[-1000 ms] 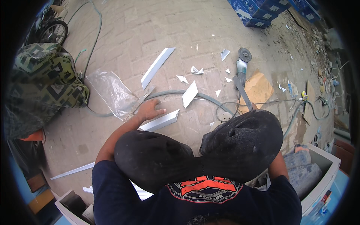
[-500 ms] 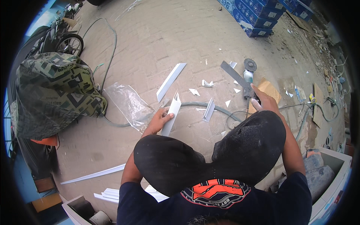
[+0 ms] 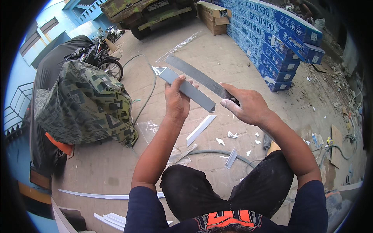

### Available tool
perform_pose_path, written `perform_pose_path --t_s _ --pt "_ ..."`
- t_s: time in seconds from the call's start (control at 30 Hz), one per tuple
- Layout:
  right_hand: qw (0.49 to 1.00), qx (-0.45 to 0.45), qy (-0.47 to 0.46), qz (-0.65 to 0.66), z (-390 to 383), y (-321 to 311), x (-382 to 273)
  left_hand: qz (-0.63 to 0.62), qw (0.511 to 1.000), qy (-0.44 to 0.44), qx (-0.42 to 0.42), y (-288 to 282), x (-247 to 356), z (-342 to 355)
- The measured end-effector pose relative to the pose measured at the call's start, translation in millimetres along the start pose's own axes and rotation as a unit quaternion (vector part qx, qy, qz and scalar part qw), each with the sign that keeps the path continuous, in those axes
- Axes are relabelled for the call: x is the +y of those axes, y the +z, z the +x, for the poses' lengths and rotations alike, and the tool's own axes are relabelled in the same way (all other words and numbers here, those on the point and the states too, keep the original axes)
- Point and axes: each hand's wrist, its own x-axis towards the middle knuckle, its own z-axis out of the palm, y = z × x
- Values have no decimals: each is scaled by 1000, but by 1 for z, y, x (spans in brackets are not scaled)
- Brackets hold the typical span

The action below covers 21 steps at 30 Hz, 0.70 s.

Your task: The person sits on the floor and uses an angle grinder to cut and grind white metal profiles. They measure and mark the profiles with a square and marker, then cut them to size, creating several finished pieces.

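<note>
My left hand (image 3: 177, 99) is raised in front of me, wrapped round a short white length of trim moulding (image 3: 196, 96) with angled ends. In my right hand (image 3: 250, 105) is a flat file (image 3: 196, 75), its long dark grey blade pointing up and left. The blade lies just beyond the moulding, roughly alongside it; whether they touch I cannot tell. Below them on the ground are another white moulding piece (image 3: 201, 130) and a shorter grooved offcut (image 3: 230, 158). An angle grinder (image 3: 267, 141) is mostly hidden behind my right forearm.
Small white scraps (image 3: 232, 134) and a hose (image 3: 210, 151) lie on the paving. A camouflage-patterned cover (image 3: 85, 105) stands at left, near a motorcycle (image 3: 110, 68). Blue boxes (image 3: 268, 42) are stacked at far right, and a truck (image 3: 151, 17) is parked at the back.
Both hands have risen away from the ground and come together. My right hand has picked up the file from beside the grinder; my left still holds the moulding. The view has tilted up.
</note>
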Motion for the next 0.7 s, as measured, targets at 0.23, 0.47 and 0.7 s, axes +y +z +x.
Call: perform_pose_path --t_s 0.23,0.47,0.7 --pt "990 14 73 122 -25 34 13 -119 992 -2 32 -11 4 -23" --pt "993 -28 30 115 -33 48 7 -27 999 23 14 -1 -11 -30" --pt "990 -24 50 127 -34 53 10 -22 998 8 52 11 -14 -39"
